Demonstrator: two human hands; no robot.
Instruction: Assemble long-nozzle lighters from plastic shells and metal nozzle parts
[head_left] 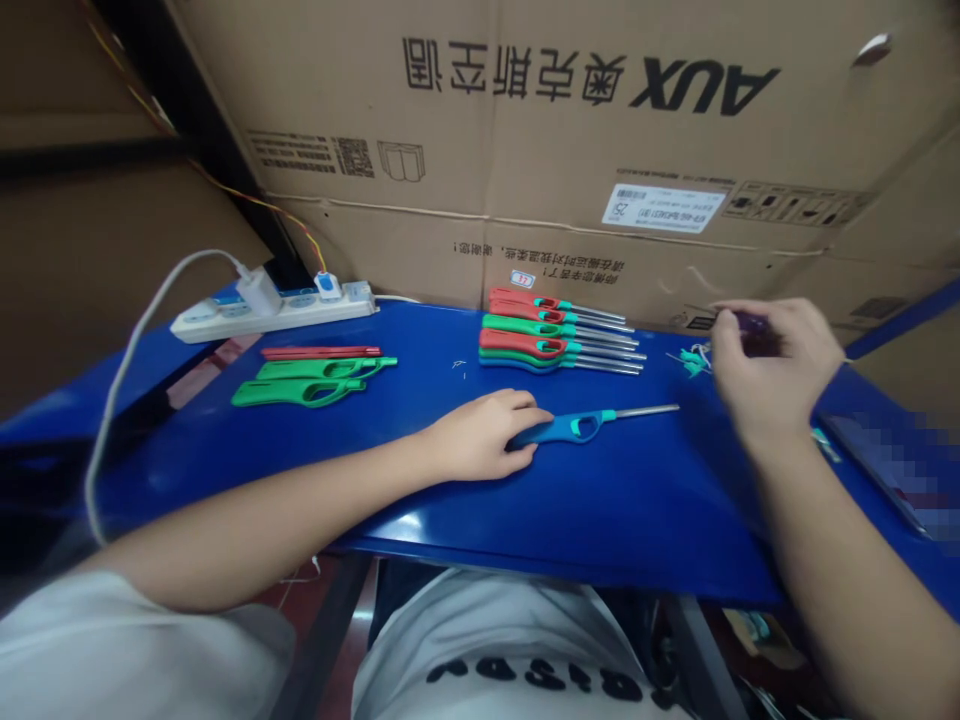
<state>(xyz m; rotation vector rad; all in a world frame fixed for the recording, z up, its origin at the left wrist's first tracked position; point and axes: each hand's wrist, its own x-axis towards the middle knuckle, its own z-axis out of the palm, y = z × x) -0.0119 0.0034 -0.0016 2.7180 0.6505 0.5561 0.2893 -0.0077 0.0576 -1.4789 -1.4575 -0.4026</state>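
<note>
My left hand (480,436) rests curled over the butt of a blue utility lighter (574,429), which lies flat on the blue table (622,500) with its metal nozzle pointing right. My right hand (772,365) is raised at the far right, its fingertips pinching a small dark purple part (754,326). Just left of that hand lies a small tangle of teal pieces and thin wire (694,361). A row of several red, green and teal utility lighters (559,336) lies side by side beyond my hands, nozzles to the right.
Two green lighter shell halves (311,381) and red strips (321,352) lie at the table's left. A white power strip (274,312) with a plugged-in cable sits behind them. A large AUX cardboard box (585,130) stands along the back edge. A pixelated device (892,470) lies at the right.
</note>
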